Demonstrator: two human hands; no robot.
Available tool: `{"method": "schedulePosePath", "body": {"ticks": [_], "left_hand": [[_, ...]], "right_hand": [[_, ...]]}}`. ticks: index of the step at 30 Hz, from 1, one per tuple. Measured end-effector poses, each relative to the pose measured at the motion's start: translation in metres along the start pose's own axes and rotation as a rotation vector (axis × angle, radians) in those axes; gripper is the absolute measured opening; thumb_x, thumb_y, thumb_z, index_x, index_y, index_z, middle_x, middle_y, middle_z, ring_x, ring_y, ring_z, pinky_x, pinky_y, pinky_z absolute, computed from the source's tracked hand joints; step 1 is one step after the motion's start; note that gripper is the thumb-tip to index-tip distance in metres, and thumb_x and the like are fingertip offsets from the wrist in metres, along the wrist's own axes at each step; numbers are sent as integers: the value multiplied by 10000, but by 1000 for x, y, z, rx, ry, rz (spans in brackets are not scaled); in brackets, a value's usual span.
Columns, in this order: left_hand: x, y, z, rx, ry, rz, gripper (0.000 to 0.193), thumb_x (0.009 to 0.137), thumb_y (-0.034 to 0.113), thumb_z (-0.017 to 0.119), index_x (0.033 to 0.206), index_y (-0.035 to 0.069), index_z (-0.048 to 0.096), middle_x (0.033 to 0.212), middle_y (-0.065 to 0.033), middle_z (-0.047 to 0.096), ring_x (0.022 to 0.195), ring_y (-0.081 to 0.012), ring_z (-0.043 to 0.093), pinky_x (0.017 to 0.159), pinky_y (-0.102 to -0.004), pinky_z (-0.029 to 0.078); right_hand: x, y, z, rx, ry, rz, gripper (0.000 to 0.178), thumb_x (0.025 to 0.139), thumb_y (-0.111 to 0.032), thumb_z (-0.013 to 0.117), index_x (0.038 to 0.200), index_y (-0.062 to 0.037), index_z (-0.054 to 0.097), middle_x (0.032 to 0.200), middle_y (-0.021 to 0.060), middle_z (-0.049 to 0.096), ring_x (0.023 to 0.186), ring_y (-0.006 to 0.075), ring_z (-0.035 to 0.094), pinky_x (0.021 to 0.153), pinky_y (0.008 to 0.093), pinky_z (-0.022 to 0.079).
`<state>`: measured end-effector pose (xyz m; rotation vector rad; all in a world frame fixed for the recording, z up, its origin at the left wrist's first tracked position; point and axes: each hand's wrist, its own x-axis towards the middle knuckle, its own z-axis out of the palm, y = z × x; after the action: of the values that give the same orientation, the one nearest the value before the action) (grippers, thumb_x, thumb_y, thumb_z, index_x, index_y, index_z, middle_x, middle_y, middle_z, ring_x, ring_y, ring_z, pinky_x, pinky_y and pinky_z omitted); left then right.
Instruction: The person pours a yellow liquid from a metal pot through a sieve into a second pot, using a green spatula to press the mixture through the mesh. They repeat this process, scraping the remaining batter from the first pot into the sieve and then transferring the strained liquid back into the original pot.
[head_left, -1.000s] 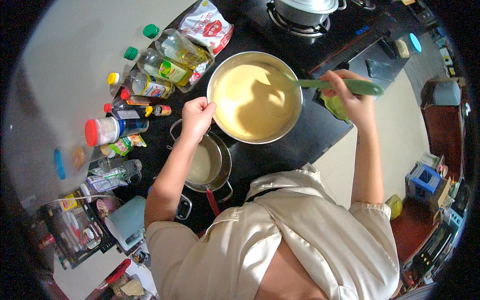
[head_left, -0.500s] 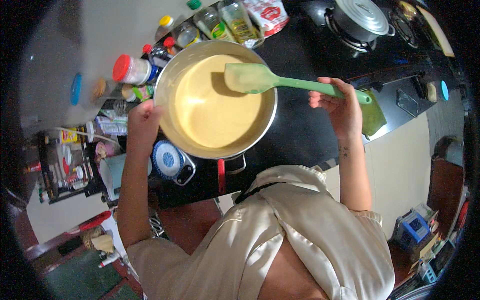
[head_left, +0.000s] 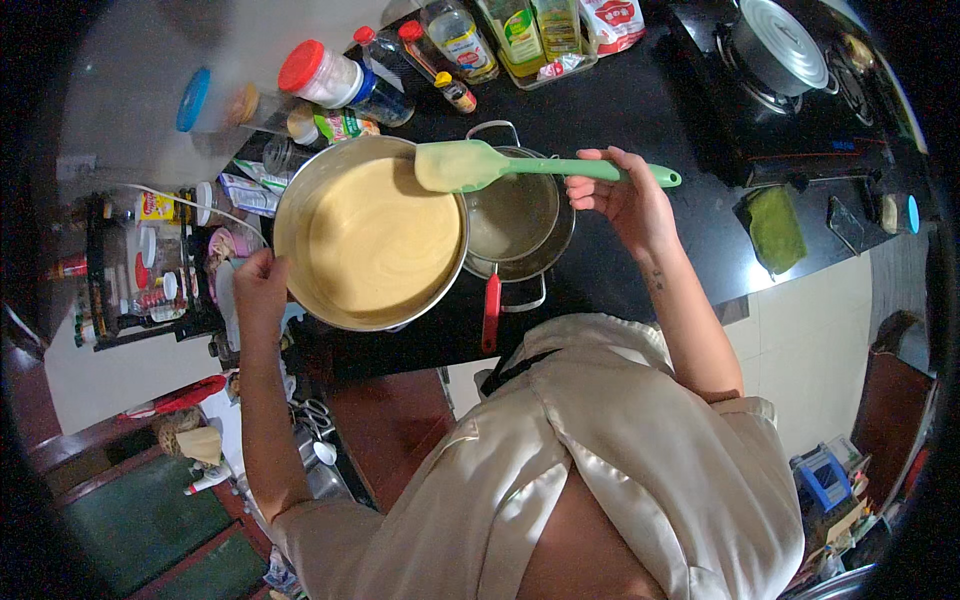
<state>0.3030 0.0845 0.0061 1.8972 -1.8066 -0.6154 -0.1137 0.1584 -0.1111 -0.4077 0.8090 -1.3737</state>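
Holding pot (head_left: 288, 240) of yellow batter (head_left: 380, 250) near the front edge of worktop (head_left: 610, 110) in pinched fingers of left hand (head_left: 260, 300), and spatula (head_left: 545, 166) in half-curled fingers of right hand (head_left: 632, 200).

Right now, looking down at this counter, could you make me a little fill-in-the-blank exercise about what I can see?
1. The ____ hand holds the large metal container by its rim.
2. The spatula in the other hand, the one on the opposite side, is coloured ____.
3. Its handle end points toward the person's ____ side.
4. To the right of the container, a smaller metal vessel has a long handle coloured ____.

Missing words: left; green; right; red.
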Motion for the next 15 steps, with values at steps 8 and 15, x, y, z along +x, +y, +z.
{"method": "schedulePosePath", "body": {"ticks": [8,15], "left_hand": [[2,-12,6,-29,23,-68,265,808,121,580,596,42,441,561,17,462,472,-64,490,392,-251,445],[11,-10,10,42,-5,-15,285,818,136,572,593,48,419,547,20,432,471,-72,499,400,-258,461]], "right_hand": [[1,31,-30,-23,151,-96,616,951,-523,357,1097,44,550,727,71,590,637,140,567,592,276,480],[-14,60,-61,-282,130,-74,322,936,-348,524,1025,-44,581,694,25,548,621,105,542,569,260,482]]}}
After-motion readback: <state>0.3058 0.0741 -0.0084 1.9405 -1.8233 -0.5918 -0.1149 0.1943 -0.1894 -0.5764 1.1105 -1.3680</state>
